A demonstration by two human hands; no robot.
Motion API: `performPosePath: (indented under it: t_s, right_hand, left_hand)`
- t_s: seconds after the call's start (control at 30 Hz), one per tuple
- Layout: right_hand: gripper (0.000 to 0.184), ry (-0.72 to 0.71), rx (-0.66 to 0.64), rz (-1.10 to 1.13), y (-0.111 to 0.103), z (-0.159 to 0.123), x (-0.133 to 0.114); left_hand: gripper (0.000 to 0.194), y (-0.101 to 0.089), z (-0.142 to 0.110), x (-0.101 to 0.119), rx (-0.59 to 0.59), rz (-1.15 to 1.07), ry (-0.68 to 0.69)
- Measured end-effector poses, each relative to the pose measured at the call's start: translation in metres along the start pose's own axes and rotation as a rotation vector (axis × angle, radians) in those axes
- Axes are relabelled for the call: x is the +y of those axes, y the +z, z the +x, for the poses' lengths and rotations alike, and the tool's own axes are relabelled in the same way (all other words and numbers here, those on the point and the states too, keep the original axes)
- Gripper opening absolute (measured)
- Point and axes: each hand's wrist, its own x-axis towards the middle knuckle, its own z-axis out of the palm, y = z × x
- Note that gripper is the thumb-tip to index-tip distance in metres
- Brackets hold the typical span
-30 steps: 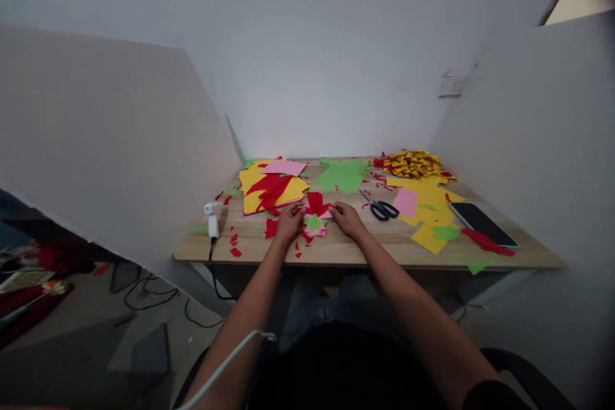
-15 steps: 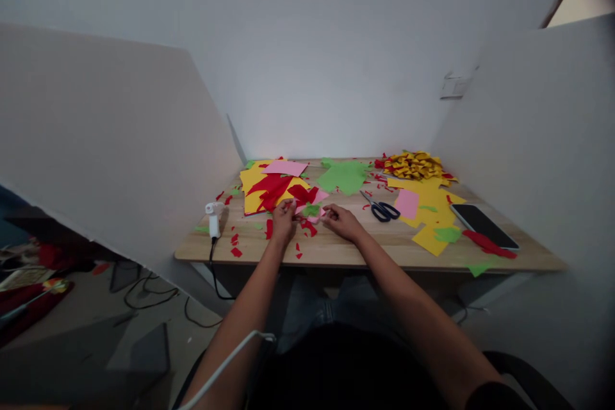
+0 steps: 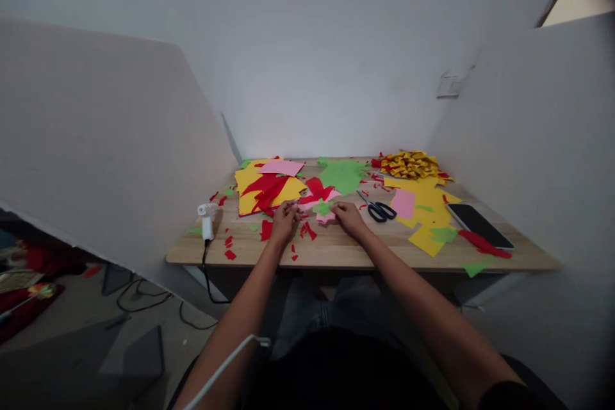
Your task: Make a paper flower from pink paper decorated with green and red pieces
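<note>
A layered paper flower [image 3: 323, 207], with red and pink petals around a green piece, is up between my hands over the table's middle. My right hand [image 3: 350, 218] pinches its right side near the green and pink paper. At its left pink petal, the fingers of my left hand [image 3: 286, 221] are curled together; the exact contact is small and blurred. Red paper scraps [image 3: 307, 230] lie just below the flower. Dark-handled scissors [image 3: 381, 211] rest to the right of my right hand, blades slightly apart.
Yellow, red and pink sheets [image 3: 281, 168] are piled at the back left; green paper [image 3: 342, 174] lies behind the flower. A heap of yellow pleated paper [image 3: 414, 164] sits back right. A phone [image 3: 479, 225] and a white corded device [image 3: 207, 224] flank the table [image 3: 355, 259].
The flower has been tilted and turned between my hands, its green middle now facing up more to the right. My hands shifted their hold slightly. The camera view moved a little.
</note>
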Motion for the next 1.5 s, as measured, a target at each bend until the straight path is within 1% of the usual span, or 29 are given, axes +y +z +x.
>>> performPosePath:
  t_s: [0.1, 0.2, 0.33, 0.43, 0.5, 0.57, 0.63, 0.67, 0.73, 0.77, 0.83, 0.9, 1.0, 1.07, 1.1, 1.13, 1.17, 1.2, 1.23, 1.27, 1.3, 1.33, 1.4, 1.43, 1.5]
  right_hand:
    - [0.031, 0.095, 0.056, 0.050, -0.023, 0.005, -0.003]
    - [0.027, 0.153, 0.107, 0.078, -0.057, 0.016, -0.012]
    - [0.024, 0.186, 0.236, 0.099, -0.099, 0.038, -0.026]
    - [0.027, 0.193, 0.267, 0.104, -0.115, 0.052, -0.036]
    - [0.030, 0.193, 0.250, 0.100, -0.117, 0.057, -0.041]
    - [0.031, 0.189, 0.211, 0.094, -0.113, 0.059, -0.048]
    - [0.030, 0.184, 0.163, 0.089, -0.107, 0.060, -0.055]
    - [0.029, 0.182, 0.142, 0.084, -0.104, 0.060, -0.058]
    - [0.028, 0.172, 0.105, 0.059, -0.099, 0.060, -0.064]
    - [0.028, 0.163, 0.088, 0.044, -0.098, 0.061, -0.066]
    - [0.028, 0.144, 0.051, 0.024, -0.099, 0.062, -0.068]
    - [0.029, 0.141, 0.032, 0.023, -0.103, 0.064, -0.069]
    - [0.029, 0.161, 0.069, 0.019, -0.115, 0.068, -0.069]
    - [0.031, 0.171, 0.078, 0.027, -0.122, 0.070, -0.070]
    - [0.032, 0.172, 0.067, 0.034, -0.125, 0.071, -0.071]
    - [0.033, 0.173, 0.050, 0.040, -0.127, 0.072, -0.072]
    - [0.034, 0.176, 0.035, 0.042, -0.128, 0.073, -0.073]
    - [0.035, 0.181, 0.024, 0.038, -0.128, 0.074, -0.073]
    - [0.035, 0.190, 0.016, 0.028, -0.127, 0.075, -0.073]
    - [0.034, 0.201, 0.006, 0.012, -0.126, 0.076, -0.073]
    - [0.032, 0.212, -0.007, -0.007, -0.124, 0.078, -0.073]
    - [0.031, 0.219, -0.020, -0.028, -0.122, 0.080, -0.072]
    - [0.028, 0.220, -0.048, -0.072, -0.119, 0.083, -0.069]
    - [0.028, 0.216, -0.060, -0.090, -0.118, 0.085, -0.068]
    - [0.029, 0.210, -0.078, -0.111, -0.116, 0.089, -0.066]
  left_hand:
    - [0.039, 0.002, -0.001, 0.000, -0.022, 0.019, -0.001]
    - [0.033, 0.003, -0.003, 0.002, -0.045, 0.066, 0.012]
    - [0.026, 0.003, -0.007, 0.005, -0.073, 0.164, 0.050]
    - [0.022, 0.008, -0.007, 0.010, -0.055, 0.257, 0.094]
    - [0.026, 0.017, -0.003, 0.015, -0.065, 0.308, 0.111]
    - [0.038, 0.031, 0.004, 0.022, -0.116, 0.330, 0.103]
    - [0.055, 0.048, 0.011, 0.030, -0.207, 0.295, 0.041]
    - [0.058, 0.056, 0.015, 0.034, -0.266, 0.250, -0.008]
    - [0.051, 0.069, 0.019, 0.040, -0.384, 0.160, -0.071]
    - [0.047, 0.074, 0.020, 0.041, -0.432, 0.131, -0.082]
    - [0.041, 0.079, 0.020, 0.041, -0.473, 0.113, -0.084]
    - [0.033, 0.081, 0.020, 0.036, -0.439, 0.151, -0.073]
    - [0.022, 0.082, 0.024, 0.029, -0.347, 0.258, -0.031]
    - [0.018, 0.083, 0.028, 0.027, -0.256, 0.264, -0.019]
    - [0.021, 0.084, 0.030, 0.028, -0.201, 0.240, -0.014]
    - [0.033, 0.084, 0.033, 0.030, -0.151, 0.209, -0.002]
    - [0.051, 0.085, 0.035, 0.032, -0.122, 0.177, 0.013]
    - [0.069, 0.086, 0.037, 0.035, -0.121, 0.144, 0.024]
    - [0.083, 0.086, 0.039, 0.038, -0.151, 0.109, 0.020]
    - [0.088, 0.087, 0.041, 0.041, -0.198, 0.069, -0.001]
    - [0.084, 0.088, 0.043, 0.043, -0.246, 0.025, -0.035]
    - [0.072, 0.088, 0.045, 0.044, -0.292, -0.013, -0.072]
    - [0.041, 0.088, 0.049, 0.046, -0.359, -0.062, -0.129]
    - [0.032, 0.086, 0.050, 0.047, -0.376, -0.069, -0.140]
    - [0.029, 0.081, 0.053, 0.048, -0.374, -0.058, -0.137]
